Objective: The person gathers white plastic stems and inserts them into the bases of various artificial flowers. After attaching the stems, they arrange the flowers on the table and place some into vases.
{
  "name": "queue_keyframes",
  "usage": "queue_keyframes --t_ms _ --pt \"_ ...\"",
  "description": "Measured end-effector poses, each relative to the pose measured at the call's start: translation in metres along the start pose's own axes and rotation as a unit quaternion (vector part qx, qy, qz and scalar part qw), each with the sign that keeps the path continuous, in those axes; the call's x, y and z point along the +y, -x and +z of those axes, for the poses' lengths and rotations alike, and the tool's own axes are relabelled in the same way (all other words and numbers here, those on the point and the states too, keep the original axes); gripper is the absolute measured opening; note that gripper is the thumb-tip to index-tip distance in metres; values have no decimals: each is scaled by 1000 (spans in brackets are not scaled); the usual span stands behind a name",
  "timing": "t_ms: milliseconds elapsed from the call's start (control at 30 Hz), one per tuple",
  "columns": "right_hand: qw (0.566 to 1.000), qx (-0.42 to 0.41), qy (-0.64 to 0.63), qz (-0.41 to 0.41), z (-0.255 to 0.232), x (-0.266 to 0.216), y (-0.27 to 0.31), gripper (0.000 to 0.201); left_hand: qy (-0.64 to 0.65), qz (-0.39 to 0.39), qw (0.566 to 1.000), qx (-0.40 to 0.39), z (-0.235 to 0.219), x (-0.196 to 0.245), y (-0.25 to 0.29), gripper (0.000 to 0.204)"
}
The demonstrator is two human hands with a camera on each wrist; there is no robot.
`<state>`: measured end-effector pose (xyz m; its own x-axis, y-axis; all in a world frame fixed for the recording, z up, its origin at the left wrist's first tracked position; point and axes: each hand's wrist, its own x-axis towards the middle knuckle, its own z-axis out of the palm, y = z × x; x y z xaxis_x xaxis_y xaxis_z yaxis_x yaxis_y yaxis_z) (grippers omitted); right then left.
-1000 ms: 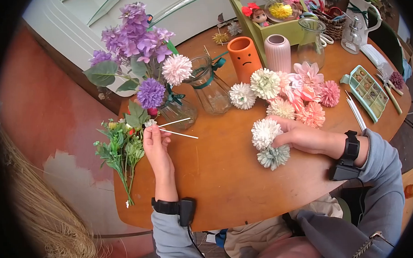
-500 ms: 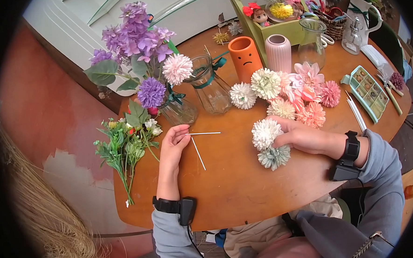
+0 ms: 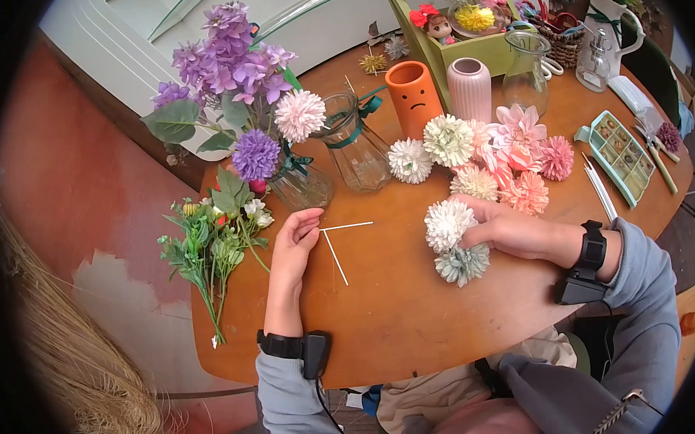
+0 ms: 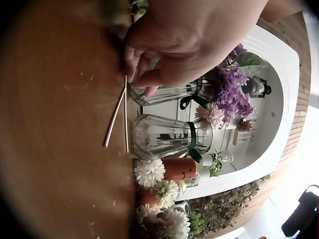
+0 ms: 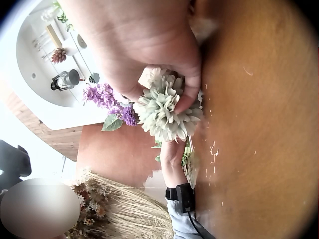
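Note:
On the table, my left hand [image 3: 292, 239] is relaxed, its fingertips right at the near ends of two thin white sticks [image 3: 336, 257]. In the left wrist view the sticks [image 4: 126, 119] lie on the wood in a narrow V, below loosely bent fingers. My right hand [image 3: 505, 228] holds two artificial pompom flowers by thumb and fingers: a white flower [image 3: 448, 226] and, nearer me, a grey-green flower [image 3: 462, 266]. The right wrist view shows the grey-green flower [image 5: 167, 112] between thumb and fingers. Any stem in that grip is hidden.
Pink and cream flowers [image 3: 517, 157] lie beyond my right hand. Behind stand a glass vase [image 3: 356, 150], an orange vase [image 3: 412, 100] and a pink vase [image 3: 468, 91]. Purple flowers [image 3: 234, 74] fill another vase. Green sprigs [image 3: 208, 260] lie left; a compartment box [image 3: 618, 156] sits right.
My left hand has moved right and down with the two sticks, which now lie on the table at its fingertips, slightly shifted since half a second ago. The right hand stays with its flowers.

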<state>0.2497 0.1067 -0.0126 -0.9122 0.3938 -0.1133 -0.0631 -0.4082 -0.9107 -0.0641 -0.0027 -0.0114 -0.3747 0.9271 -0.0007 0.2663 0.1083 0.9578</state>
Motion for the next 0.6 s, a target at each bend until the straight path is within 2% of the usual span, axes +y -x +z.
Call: queue_keyframes --t_ms 267,467,600 --pt "1000 1 4 0 0 0 0 45 -11 -4 1000 -1 0 0 0 33" --pt "1000 -2 3 -4 0 0 0 46 16 -25 1000 12 0 -2 0 14" --pt "1000 3 -7 0 1 -1 1 47 45 0 999 21 1 -4 -1 12"
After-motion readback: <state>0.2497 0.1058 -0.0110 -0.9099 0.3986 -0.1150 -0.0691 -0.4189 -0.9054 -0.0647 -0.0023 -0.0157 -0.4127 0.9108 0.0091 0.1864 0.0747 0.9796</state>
